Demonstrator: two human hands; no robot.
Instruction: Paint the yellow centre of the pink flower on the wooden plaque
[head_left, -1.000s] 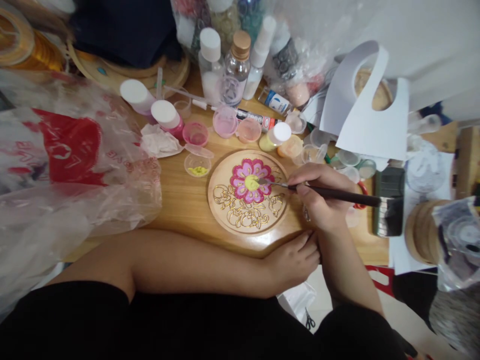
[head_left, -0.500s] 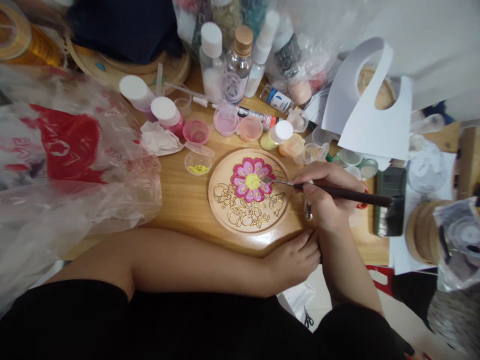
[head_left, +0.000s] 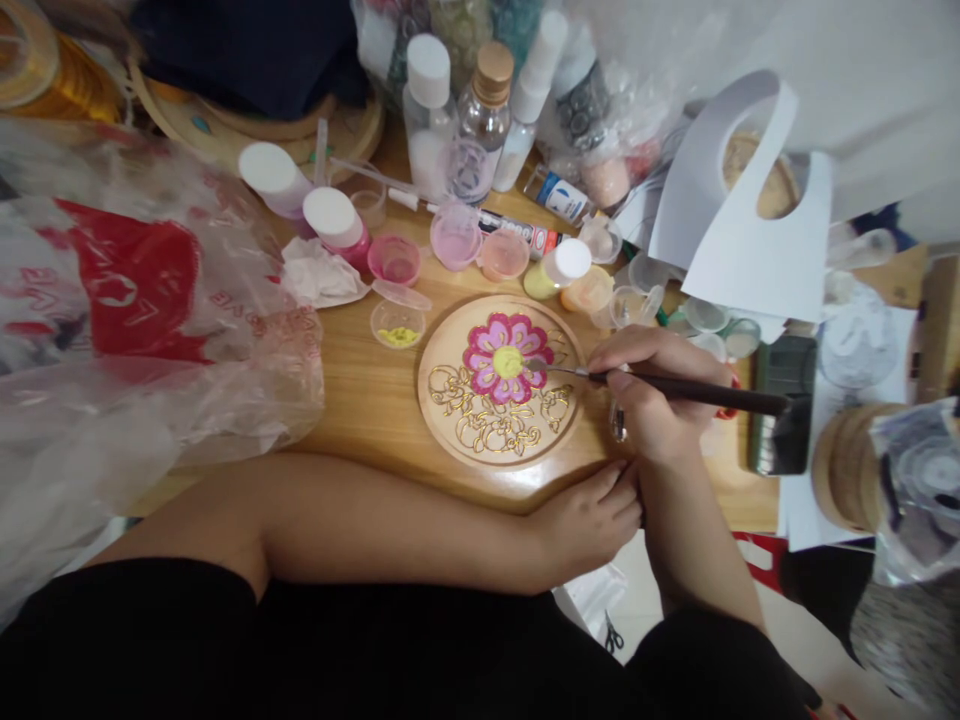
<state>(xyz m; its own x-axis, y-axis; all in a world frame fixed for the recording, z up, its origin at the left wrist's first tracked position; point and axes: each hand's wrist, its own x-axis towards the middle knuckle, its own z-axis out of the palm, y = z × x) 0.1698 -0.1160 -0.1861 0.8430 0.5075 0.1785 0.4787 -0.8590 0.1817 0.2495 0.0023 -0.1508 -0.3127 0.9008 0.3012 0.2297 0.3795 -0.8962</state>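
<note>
Head view only.

Grips paintbrush in right hand, pinched between thumb and fingers close to the metal ferrule, with the dark handle sticking out to the right. Puts the brush tip on the right side of the pink flower, just beside its yellow centre.

Works on wooden disc, which lies flat on the surface mid-frame, just left of the right hand. Flower painted on the disc's upper half. Gold outline scrolls across the lower half, unfilled.

Rests left hand on the near edge of the surface, below and right of the disc. Fingers slack, grasping nothing, fingertips against the right wrist. Lays left forearm along that near edge.

Around the disc:
- Small clear cup of yellow paint just left of it, lid flipped open.
- Row of cups behind it: two pink cups and one peach cup.
- White-capped yellow bottle near the disc's far-right rim.
- Crumpled tissue left of the cups.
- Cluster of tall bottles further back.
- Plastic bag with red print filling the left side.
- White card cutout back right, well apart from the disc.
</note>
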